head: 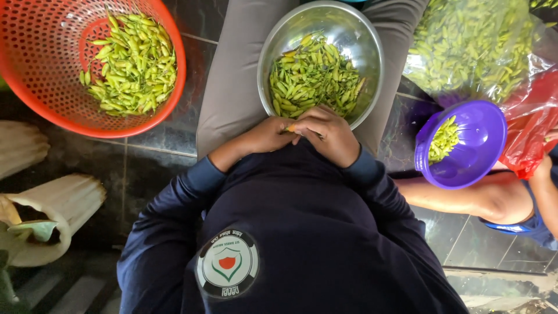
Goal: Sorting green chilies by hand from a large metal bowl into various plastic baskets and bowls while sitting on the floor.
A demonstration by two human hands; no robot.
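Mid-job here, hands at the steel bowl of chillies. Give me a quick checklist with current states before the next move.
1. Steel bowl seated steady on the lap: ok.
2. Chillies left in the bowl: ok, plenty.
3. Left hand and right hand together at the bowl's near rim: ok.
4. A chilli gripped between the hands: cannot tell, only a yellowish tip shows.
5. Orange basket within reach: ok, likely.
6. Neighbour's purple bowl apart from the hands: ok.

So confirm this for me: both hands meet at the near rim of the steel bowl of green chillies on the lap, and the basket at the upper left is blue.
Not quite: the basket is orange-red, as the head view shows. The rest holds: the left hand and right hand meet at the near rim of the steel bowl of green chillies on the lap.
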